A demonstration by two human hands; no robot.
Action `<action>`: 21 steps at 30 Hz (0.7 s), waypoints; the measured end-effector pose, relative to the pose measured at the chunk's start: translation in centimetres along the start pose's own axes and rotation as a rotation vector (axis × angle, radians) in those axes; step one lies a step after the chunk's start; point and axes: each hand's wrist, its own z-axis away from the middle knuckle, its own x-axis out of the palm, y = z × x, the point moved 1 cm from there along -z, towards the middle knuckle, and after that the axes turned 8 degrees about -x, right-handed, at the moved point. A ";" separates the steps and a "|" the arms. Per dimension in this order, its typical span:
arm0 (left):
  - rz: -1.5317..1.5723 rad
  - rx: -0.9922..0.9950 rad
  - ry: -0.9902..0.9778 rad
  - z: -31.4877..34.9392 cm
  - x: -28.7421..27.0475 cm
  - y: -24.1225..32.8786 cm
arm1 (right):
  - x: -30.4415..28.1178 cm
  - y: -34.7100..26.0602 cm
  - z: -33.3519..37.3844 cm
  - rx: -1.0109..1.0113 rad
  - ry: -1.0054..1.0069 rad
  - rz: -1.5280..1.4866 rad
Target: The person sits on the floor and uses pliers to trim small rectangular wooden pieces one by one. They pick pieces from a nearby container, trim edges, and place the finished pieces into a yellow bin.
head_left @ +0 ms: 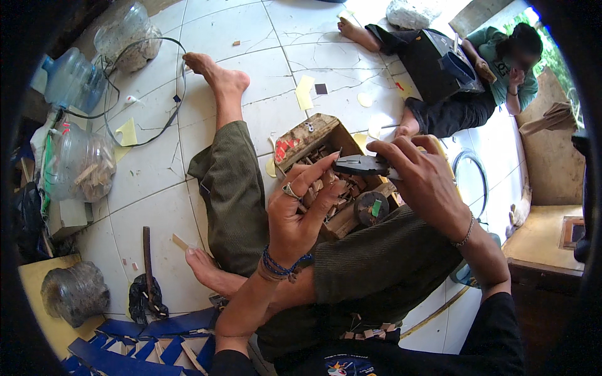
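My right hand (pixel 423 172) grips a pair of dark-jawed pliers (pixel 364 165), whose jaws point left toward my other hand. Close to the jaw tips, my left hand (pixel 298 207) has its fingers and thumb drawn together. A small, thin piece seems to stick up at its fingertips, too small to name. Below both hands stands a wooden box (pixel 323 135) with small brown wood pieces (pixel 357 183) in it, partly hidden by my left hand. A dark round block with a green patch (pixel 371 208) sits at the box's near right.
Across the tiled floor (pixel 150 207), at the far right, another person (pixel 511 66) sits beside a black box (pixel 439 66). Clear plastic containers (pixel 81 166) and a black cable loop (pixel 182 81) lie left. Blue slatted pieces (pixel 119 357) lie at lower left. Small wood pieces (pixel 370 332) rest on my lap.
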 end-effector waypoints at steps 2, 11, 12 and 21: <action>0.007 -0.018 0.003 0.0 0.2 0.0 | 0.1 0.1 0.1 0.007 -0.004 -0.015; -0.006 -0.057 0.005 0.3 0.7 -0.4 | 0.0 0.2 0.5 0.032 -0.030 -0.046; -0.002 -0.066 0.007 0.3 0.7 -0.5 | -0.1 0.3 0.5 0.032 -0.027 -0.040; 0.153 -0.198 -0.012 0.5 0.9 -0.5 | -0.3 0.0 0.8 0.126 -0.109 -0.147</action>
